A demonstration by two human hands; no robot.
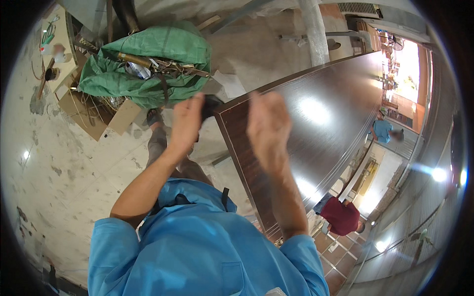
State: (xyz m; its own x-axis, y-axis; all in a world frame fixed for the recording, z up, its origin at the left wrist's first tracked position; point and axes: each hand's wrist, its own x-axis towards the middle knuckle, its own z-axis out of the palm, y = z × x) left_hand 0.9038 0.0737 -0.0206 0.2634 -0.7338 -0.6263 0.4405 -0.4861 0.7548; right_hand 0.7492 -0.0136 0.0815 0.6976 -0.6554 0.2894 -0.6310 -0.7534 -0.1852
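A dark brown, glossy wooden panel (301,128) stretches from in front of me toward the far right. By its near left corner my left hand (186,123) is closed on a black object (211,106), blurred and partly hidden, whose kind I cannot make out. My right hand (269,126) is over the panel's left part, its fingers curled in and smeared by motion. Whether anything is inside that fist, or whether it touches the panel, does not show.
A green woven sack (163,44) of scraps lies at the far left, with cardboard (89,116) beside it. A wrapped post (314,32) stands behind the panel. Beyond its right side are a person in a maroon shirt (340,215) and another in blue (382,130).
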